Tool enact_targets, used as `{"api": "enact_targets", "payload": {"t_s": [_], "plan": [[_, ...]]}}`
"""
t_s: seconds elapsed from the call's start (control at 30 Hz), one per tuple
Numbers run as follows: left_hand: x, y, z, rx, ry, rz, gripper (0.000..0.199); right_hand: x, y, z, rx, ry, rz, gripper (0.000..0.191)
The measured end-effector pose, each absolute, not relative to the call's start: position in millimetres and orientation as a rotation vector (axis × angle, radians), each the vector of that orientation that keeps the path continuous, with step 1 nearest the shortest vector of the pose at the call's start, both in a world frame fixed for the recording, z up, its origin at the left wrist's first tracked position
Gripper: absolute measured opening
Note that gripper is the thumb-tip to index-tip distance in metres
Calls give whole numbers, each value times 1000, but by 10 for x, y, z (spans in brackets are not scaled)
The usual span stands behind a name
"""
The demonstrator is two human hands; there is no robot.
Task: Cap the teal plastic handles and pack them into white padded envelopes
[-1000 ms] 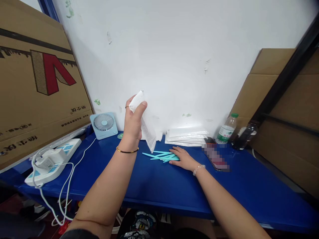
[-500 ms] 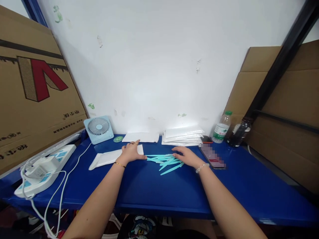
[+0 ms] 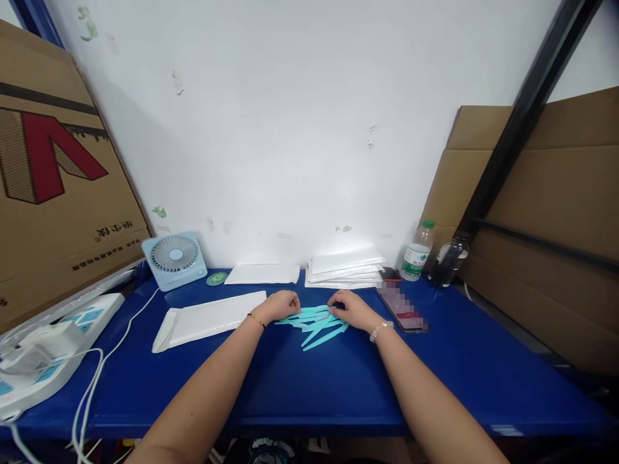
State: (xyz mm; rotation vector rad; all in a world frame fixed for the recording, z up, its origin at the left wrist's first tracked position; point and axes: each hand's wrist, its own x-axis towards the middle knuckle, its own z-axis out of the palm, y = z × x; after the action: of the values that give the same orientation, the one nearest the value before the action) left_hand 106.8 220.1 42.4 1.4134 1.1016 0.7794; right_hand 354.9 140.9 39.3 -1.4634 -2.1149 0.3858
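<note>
A loose pile of thin turquoise sticks point(image 3: 316, 327), some with pointed ends, lies crosswise on the blue table in front of me. My left hand point(image 3: 284, 305) is closed at the left ends of the pile, thumb and fingers pinched on a stick there. At the upper right of the pile, my right hand point(image 3: 355, 310) has its fingers curled in and pinches the end of a stick. Left of my left hand lies a white padded envelope point(image 3: 207, 320), flat and not touched by the fingers.
Behind the hands are another white envelope point(image 3: 261, 274) and a stack of white envelopes point(image 3: 345, 270). A phone point(image 3: 402, 308), a water bottle point(image 3: 417, 252) and a dark bottle point(image 3: 449, 261) stand or lie right. Left are a fan point(image 3: 175, 258), a round green disc point(image 3: 216, 279) and a power strip point(image 3: 68, 361).
My left hand has left the padded envelope and moved right to the sticks, its fingers now drawn together. My right hand's fingers have curled in on the pile. The view has shifted slightly.
</note>
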Motion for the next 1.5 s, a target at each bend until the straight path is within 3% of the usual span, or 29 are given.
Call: {"api": "enact_targets", "payload": {"t_s": [0.2,0.37,0.7,1.0,1.33,1.5], "plan": [[1141,2133,415,1797,944,845,17,3419,1406,443,-1387,-1974,427,25],[1185,2152,469,1695,994,869,21,3533,1454,445,-1395,-1780,610,26],[1104,2200,402,1896,1085,1141,26,3742,1478,425,-1676,-1873,199,16],[1258,2019,524,2562,1106,359,15,3441,1512,357,-1648,-2072,322,9],[1155,2117,601,2578,1378,462,14,3778,1505,457,-1725,-1954,88,12],[1083,2149,567,2542,1363,480,19,3923,1376,575,-1789,-1976,207,9]]}}
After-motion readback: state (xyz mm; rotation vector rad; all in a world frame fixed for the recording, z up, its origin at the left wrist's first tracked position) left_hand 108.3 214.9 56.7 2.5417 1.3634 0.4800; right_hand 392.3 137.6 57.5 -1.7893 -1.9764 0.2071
